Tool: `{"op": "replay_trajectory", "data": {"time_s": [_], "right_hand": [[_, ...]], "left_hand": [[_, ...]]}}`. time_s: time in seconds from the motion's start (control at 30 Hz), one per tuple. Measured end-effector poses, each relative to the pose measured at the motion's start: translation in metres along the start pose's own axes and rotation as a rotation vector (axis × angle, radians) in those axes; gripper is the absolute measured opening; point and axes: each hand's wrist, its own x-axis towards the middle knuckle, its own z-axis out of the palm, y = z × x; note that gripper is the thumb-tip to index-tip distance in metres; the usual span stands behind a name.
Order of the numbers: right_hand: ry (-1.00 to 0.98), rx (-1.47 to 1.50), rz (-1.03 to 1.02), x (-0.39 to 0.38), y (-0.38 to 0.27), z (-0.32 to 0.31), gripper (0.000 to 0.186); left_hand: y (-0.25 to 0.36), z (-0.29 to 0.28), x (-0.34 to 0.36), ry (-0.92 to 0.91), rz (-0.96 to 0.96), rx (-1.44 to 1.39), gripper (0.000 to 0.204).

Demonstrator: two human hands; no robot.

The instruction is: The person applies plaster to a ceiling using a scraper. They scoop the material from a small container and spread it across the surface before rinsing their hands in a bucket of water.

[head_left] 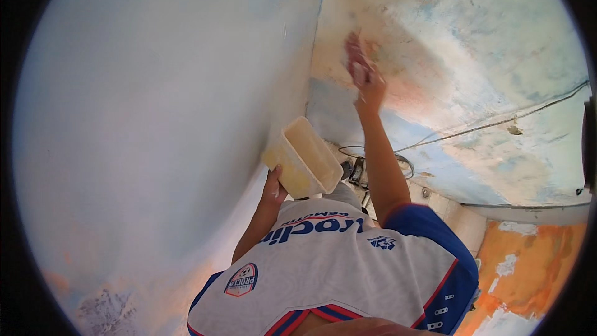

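Observation:
My left hand [273, 188] grips a cream plastic tub [292, 171] from its left side. The tub is rectangular and tilted, its open top facing up and away, with pale smears on its walls. Higher up, my right hand [371, 87] is raised at the patchy wall [404, 43], near the corner. Its fingers are closed around a dark reddish thing [356, 53], which motion blurs too much to tell its kind. That thing is at or close to the wall surface, over a cream and orange patch; I cannot tell whether it touches.
A smooth pale blue-grey wall [149, 99] stands close on the left. A dark cable [491, 126] runs along the right wall. Below lie coiled wire [404, 165] and a black object [357, 170]. At the lower right is an orange wall [528, 267] with white patches.

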Motion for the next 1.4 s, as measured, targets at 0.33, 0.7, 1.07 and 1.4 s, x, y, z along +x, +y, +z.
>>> {"op": "replay_trajectory", "data": {"time_s": [0.33, 0.7, 1.07, 1.4], "right_hand": [[0.159, 0.07, 0.383, -0.004, 0.022, -0.065, 0.024], [-0.045, -0.208, 0.149, 0.022, 0.064, -0.021, 0.02], [-0.241, -0.013, -0.055, -0.032, 0.016, 0.076, 0.027], [0.217, -0.065, 0.289, -0.007, 0.038, -0.06, 0.026]], "left_hand": [[0.012, 0.013, -0.006, 0.032, 0.004, -0.058, 0.062], [0.011, 0.005, -0.001, 0.046, -0.022, -0.044, 0.061], [0.011, -0.007, 0.009, -0.04, -0.049, -0.021, 0.064], [0.006, 0.0, 0.016, 0.035, -0.08, -0.062, 0.064]]}}
